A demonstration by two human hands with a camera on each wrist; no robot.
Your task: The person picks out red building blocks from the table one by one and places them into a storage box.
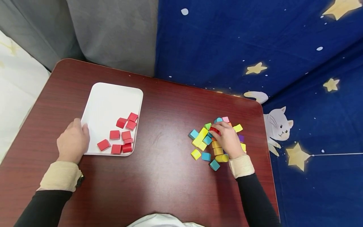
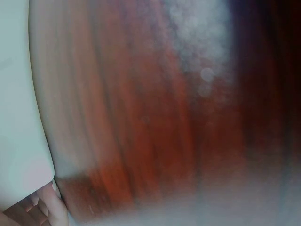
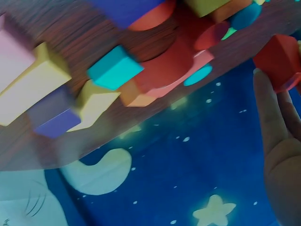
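Observation:
My left hand (image 1: 73, 141) grips the left edge of a white tray (image 1: 109, 101), and in the left wrist view some fingers (image 2: 54, 205) curl at the tray's corner. Several red blocks (image 1: 114, 135) lie in the tray's near right part. Over at the right, my right hand (image 1: 229, 138) is above a loose group of coloured blocks, pinching a red block (image 3: 278, 61) between thumb and fingers. Beneath and around that hand are yellow blocks (image 1: 200, 137), orange blocks (image 1: 217, 151) and teal blocks (image 1: 194, 134), some of them hidden by it.
The dark red wooden table (image 1: 161, 151) stretches between tray and blocks. Past its far edge hang a grey curtain (image 1: 113, 34) and a blue curtain (image 1: 215, 47) with stars. A green block (image 1: 208, 126) sits at the group's far left side.

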